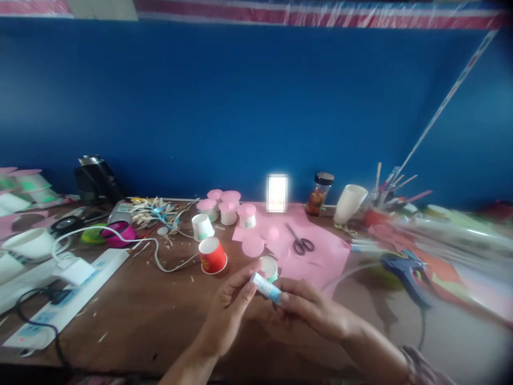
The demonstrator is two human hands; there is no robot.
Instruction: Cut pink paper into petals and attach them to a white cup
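Note:
Both my hands meet over the brown table (144, 310) near its front edge. My left hand (230, 313) and my right hand (310, 310) pinch the two ends of a small white and blue glue stick (265, 287), which lies tilted between the fingertips. Just behind it stands a small white cup (269, 266). A red paper cup (212, 255) sits upside down to the left. A pink paper sheet (320, 251) with scissors (300, 241) on it lies behind my right hand.
Several pink-topped cups (228, 209) stand at the back, beside a glass jar (319, 193) and a white cup (349, 204). A blue glue gun (406, 270) lies right. A white power strip (68, 299) with cables lies left, near a magenta tape roll (119, 233).

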